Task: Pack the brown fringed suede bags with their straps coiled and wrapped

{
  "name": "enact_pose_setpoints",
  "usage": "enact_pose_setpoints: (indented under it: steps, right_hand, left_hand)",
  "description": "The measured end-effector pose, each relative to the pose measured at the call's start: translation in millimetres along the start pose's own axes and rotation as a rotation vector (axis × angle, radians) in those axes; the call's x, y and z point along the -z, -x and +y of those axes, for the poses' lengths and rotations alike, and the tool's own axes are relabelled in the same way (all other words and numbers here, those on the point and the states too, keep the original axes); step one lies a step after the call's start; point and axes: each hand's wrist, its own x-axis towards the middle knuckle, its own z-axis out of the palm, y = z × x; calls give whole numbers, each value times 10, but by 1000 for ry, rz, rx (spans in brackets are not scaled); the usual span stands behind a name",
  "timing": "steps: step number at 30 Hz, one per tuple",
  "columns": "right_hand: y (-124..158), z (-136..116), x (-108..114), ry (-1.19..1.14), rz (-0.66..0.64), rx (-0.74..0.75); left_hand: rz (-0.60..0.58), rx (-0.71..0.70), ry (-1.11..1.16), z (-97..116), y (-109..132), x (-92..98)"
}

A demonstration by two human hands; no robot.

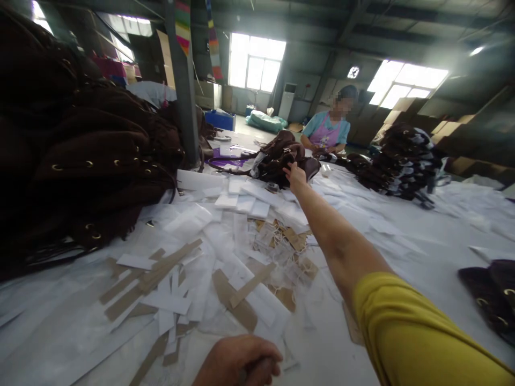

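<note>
My right hand (pixel 296 178) is stretched far forward over the table. Its fingers look apart and are at the front of a dark brown bag (pixel 277 155) with a long strap; whether they press on it is hard to see. At the bottom edge, my left hand (pixel 243 360) is closed with curled fingers, and anything inside them is hidden. Between the hands lie white foam or paper sheets (pixel 241 202), brown card strips (pixel 253 284) and a heap of clear plastic pieces with white cords (pixel 281 241).
A tall pile of dark brown bags (pixel 100 155) rises at the left beside a metal post (pixel 187 86). Across the table a person in a pink apron (pixel 328 134) works near another stack of dark bags (pixel 406 166). More dark pieces (pixel 488 295) lie at right.
</note>
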Motion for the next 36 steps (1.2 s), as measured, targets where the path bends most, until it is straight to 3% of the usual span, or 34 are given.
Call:
enact_pose_setpoints:
  steps: [3,6,9,14,17,20,24,27,29,31,33,36]
  right_hand:
    - [18,-548,114,-96,90,115]
    - [150,-1297,216,-176,119,225]
    - [450,-2080,364,-283,87,307]
    - [1230,-3115,753,-366,-27,397]
    - [1813,-3553,993,-374,-128,433]
    - [2454,-3851,1169,-340,-286,389]
    - [3216,-3914,1298,-247,-459,224]
    - [3570,-3690,1377,-225,-555,73]
    - [3700,-3461,1440,-225,-637,-29]
    - [3778,-3216,1508,-228,-698,-112]
    - [3830,-2989,1565,-203,-695,-156]
    - [3888,-2710,1610,-98,-592,-139]
  left_hand:
    - [45,36,98,26,19,3]
    - [93,45,206,39,15,19]
    - [156,47,296,231,20,87]
    - [416,-126,243,1077,146,314]
    - [700,-330,149,1614,235,433]
    - [872,-537,-4,2043,305,465]
    - [899,-679,-253,2483,455,336]
    - [725,-619,-127,2619,609,160]
    - [605,-505,102,2560,698,41]
    - [561,-358,295,2409,775,-62]
    - [571,-235,387,2232,850,-138]
    - [624,-165,416,2041,974,-195]
